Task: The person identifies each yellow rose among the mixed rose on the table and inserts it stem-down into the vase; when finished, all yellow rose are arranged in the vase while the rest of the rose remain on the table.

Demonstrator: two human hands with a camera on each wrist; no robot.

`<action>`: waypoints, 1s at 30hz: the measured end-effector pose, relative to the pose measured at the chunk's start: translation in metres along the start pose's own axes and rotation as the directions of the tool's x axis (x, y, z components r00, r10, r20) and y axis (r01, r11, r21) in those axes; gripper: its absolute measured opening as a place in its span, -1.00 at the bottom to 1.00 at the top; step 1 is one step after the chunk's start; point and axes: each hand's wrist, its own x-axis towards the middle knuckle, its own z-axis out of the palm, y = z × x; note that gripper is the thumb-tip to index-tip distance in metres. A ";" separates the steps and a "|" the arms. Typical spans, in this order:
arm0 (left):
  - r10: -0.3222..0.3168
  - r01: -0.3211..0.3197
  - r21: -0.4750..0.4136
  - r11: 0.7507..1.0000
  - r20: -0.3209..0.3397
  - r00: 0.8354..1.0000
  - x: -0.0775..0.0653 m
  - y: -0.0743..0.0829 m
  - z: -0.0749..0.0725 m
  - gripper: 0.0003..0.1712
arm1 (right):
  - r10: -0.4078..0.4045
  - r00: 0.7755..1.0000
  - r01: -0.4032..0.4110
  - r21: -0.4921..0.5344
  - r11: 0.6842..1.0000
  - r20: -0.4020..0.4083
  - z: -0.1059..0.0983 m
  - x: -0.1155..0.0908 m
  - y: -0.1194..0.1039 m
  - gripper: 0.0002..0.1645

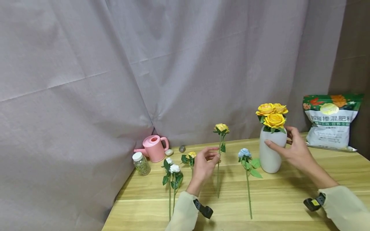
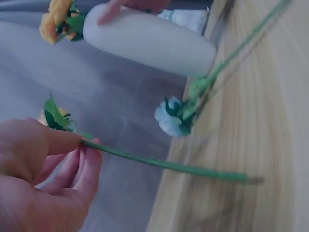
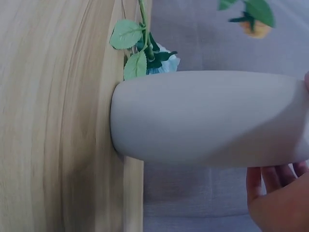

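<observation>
My left hand point(image 1: 206, 165) pinches the green stem of a yellow rose point(image 1: 221, 128) between thumb and fingertips. In the left wrist view the stem point(image 2: 164, 165) extends past the fingers, its lower end over the tabletop. My right hand point(image 1: 297, 154) holds the upper part of a white vase point(image 1: 270, 154), thumb on the near side and fingers at the far right side. The vase stands upright on the table, with three yellow roses point(image 1: 274, 120) in its mouth. A light blue rose point(image 1: 244, 153) lies between the held stem and the vase, its leaves near the vase's base.
White roses point(image 1: 174, 168) and another yellow rose point(image 1: 191, 155) lie left of my left hand. Behind them are a pink watering can point(image 1: 155, 149), a lidded jar point(image 1: 141, 165) and two pebbles point(image 1: 169, 152). A fertilizer bag point(image 1: 330, 125) stands at the right, before a grey curtain point(image 1: 202, 70).
</observation>
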 end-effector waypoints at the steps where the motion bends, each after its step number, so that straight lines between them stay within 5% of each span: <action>1: 0.017 -0.017 -0.030 0.999 0.005 1.000 0.000 0.003 0.001 -0.70 | 0.002 1.000 -0.002 -0.003 1.000 -0.006 0.001 0.000 -0.001 0.24; 8: 0.149 -0.143 -0.208 0.968 0.013 0.989 0.003 0.028 0.016 -0.62 | 0.032 0.997 -0.035 -0.049 0.998 -0.075 0.007 -0.003 -0.006 0.33; 15: 0.332 -0.312 -0.357 0.881 -0.004 0.943 0.008 0.075 0.038 -0.68 | 0.058 0.989 -0.068 -0.074 0.995 -0.136 0.014 -0.002 -0.009 0.36; 21: 0.481 -0.458 -0.311 0.833 -0.005 0.877 0.013 0.119 0.053 -0.74 | 0.031 0.987 -0.043 -0.075 0.996 -0.156 0.017 -0.002 -0.006 0.34; 30: 0.588 -0.581 -0.179 0.794 -0.016 0.809 0.027 0.160 0.069 -0.73 | -0.173 0.982 0.175 0.031 0.984 -0.071 0.009 0.002 0.010 -0.10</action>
